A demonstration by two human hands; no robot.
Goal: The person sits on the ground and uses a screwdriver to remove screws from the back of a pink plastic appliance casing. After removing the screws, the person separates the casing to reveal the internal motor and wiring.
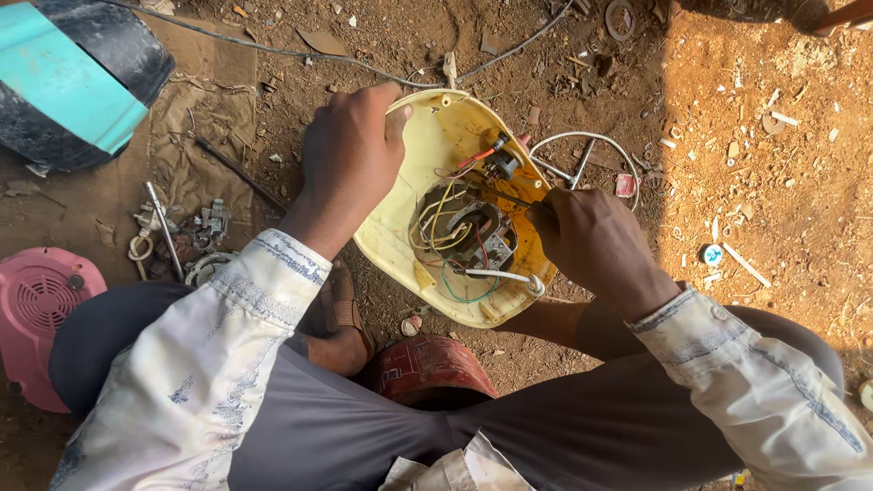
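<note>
You are crouched over bare, reddish dirt ground (782, 191), littered with chips, scraps and bits of wire; sun lights its right part, shade covers the rest. Your left hand (350, 155) is closed over the upper left rim of a yellow plastic appliance shell (436, 136), which lies open side up on the ground in front of your knees. Your right hand (591, 238) is closed around a thin tool (509, 195) whose tip reaches into the motor and coloured wires (459, 232) inside the shell. A pink fan cover (36, 314) lies at the left edge of the ground, loose metal parts (177, 236) beside it, and a black and teal drum (68, 77) in the far left corner.
</note>
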